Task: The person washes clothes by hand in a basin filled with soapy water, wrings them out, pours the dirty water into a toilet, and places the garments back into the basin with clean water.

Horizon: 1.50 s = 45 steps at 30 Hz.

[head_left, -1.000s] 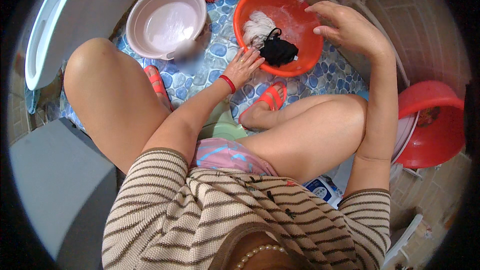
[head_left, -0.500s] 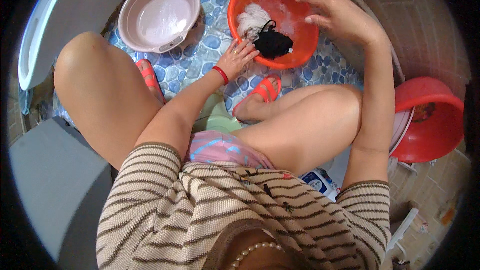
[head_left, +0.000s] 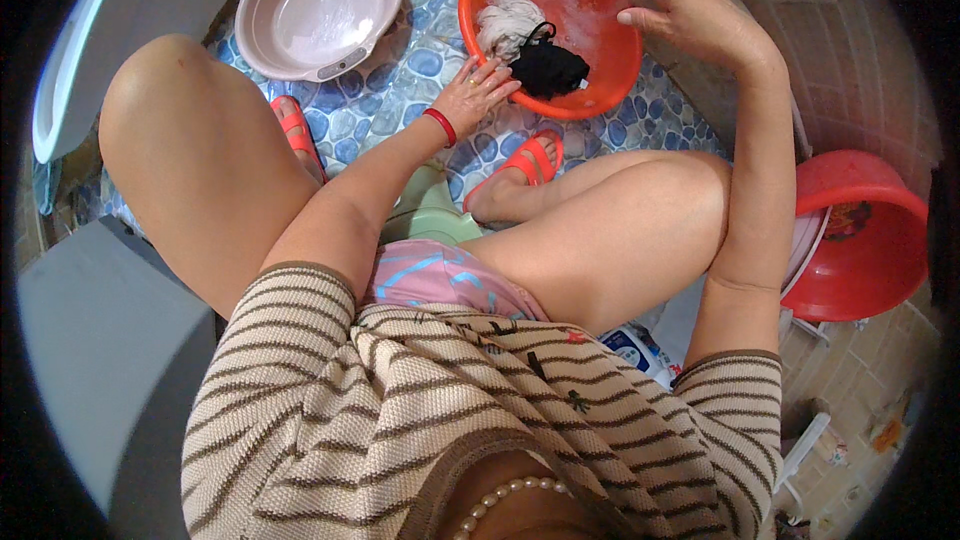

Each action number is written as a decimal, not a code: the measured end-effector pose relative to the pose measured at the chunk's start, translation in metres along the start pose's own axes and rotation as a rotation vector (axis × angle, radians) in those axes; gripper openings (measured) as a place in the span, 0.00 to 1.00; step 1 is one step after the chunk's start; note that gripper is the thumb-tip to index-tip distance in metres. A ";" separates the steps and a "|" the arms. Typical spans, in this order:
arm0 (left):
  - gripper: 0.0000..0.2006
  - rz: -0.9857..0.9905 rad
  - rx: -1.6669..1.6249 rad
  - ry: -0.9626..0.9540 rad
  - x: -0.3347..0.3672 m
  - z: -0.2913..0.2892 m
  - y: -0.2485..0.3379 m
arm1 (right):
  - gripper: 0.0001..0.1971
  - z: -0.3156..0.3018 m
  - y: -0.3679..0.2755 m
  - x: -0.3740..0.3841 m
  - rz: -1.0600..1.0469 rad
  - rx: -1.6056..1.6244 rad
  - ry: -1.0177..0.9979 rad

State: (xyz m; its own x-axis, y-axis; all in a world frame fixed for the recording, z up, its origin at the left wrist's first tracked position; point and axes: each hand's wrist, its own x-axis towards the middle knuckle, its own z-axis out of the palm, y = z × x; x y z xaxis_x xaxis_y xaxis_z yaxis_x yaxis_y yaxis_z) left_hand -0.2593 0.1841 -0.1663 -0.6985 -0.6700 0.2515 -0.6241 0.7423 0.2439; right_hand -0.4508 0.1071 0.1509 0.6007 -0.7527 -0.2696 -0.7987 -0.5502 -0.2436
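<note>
An orange-red basin (head_left: 614,80) stands on the floor ahead of me, holding some sudsy water. In it lie a bunched whitish cloth (head_left: 508,24) and a small black garment (head_left: 548,72) with a thin strap, side by side toward the near left. My left hand (head_left: 474,97) is open, fingers spread, with its fingertips at the basin's near-left rim. Over the right rim hangs my right hand (head_left: 690,20), wrist bent, with thumb and fingers apart and nothing visible between them. Faint streaks that look like water show beside its fingertips.
A pale pink basin (head_left: 372,45) sits at the far left on the pebble-patterned floor mat (head_left: 415,65). A larger red basin (head_left: 870,260) leans on its side at right. A grey box-like surface (head_left: 100,340) is at left; a blue-and-white package (head_left: 635,352) lies beside my right thigh.
The whole view has shifted slightly, so the basins appear higher in the picture. Both hands keep nearly the same places at the orange-red basin, and the clothes lie as before.
</note>
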 end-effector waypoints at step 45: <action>0.30 -0.002 -0.018 -0.035 0.000 -0.002 0.000 | 0.21 0.004 0.014 0.001 -0.050 -0.098 0.036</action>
State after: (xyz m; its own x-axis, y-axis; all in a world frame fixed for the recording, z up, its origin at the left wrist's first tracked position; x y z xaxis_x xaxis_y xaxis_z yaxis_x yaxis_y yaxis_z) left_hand -0.2586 0.1836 -0.1645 -0.7091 -0.6705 0.2183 -0.6195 0.7402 0.2614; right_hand -0.4607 0.1000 0.1433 0.6393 -0.7351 -0.2256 -0.7687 -0.6184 -0.1632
